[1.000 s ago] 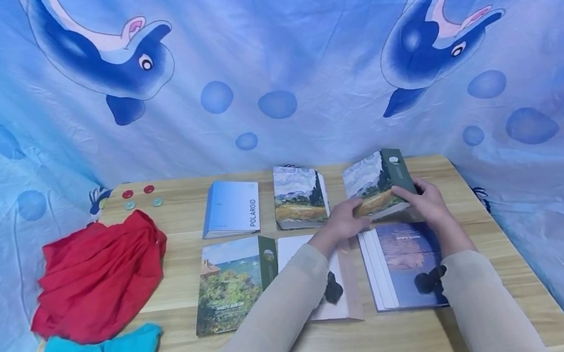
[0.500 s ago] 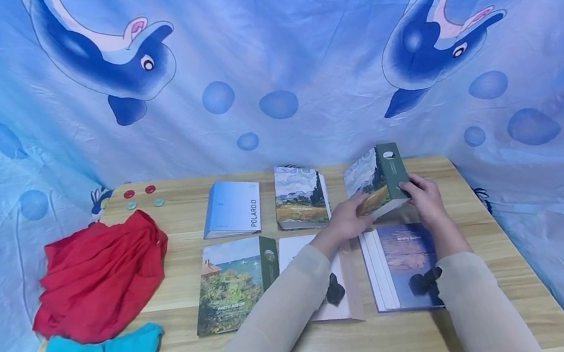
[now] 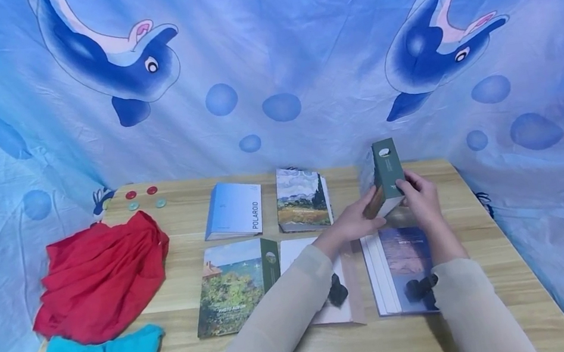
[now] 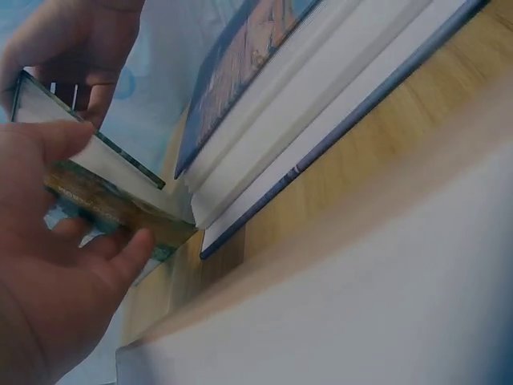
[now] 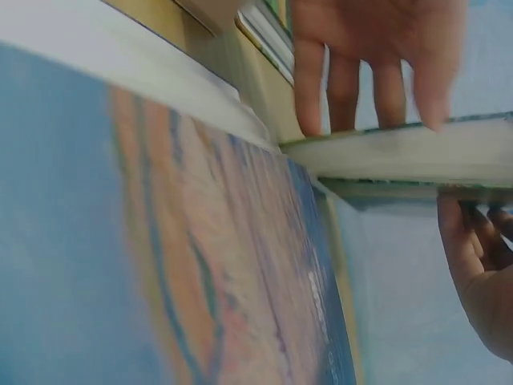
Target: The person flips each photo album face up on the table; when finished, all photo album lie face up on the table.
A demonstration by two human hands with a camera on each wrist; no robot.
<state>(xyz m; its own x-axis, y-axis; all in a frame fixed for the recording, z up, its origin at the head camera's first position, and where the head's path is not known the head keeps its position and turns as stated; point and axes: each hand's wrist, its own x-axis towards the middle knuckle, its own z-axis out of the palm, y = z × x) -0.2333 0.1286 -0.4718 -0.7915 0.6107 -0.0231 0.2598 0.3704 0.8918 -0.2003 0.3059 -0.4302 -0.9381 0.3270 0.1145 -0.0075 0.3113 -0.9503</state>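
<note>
In the head view, a green-spined album is held above the far right part of the wood-grain surface, beyond a purple album that is laid closer to the near edge. The cover side is taken by the left grip and the spine side by the right grip. Both are placed near its lower end, so neither is nearer. Its long axis is pointed upward and away, toward the far edge, with the spine turned rightward. Farther left, a landscape album and a blue album are set along the far edge.

In the left wrist view, the left grip is seen narrowed on the green-spined album, with the thumb laid by the page edges and fingertips bent against the painted cover. The right grip is partly hidden behind the opposite cover.

In the right wrist view, the pages are shown edge-on between two covers, each touched from its own side. The purple album is seen just beside. Whether any corner is rested on the surface cannot be told.
</note>
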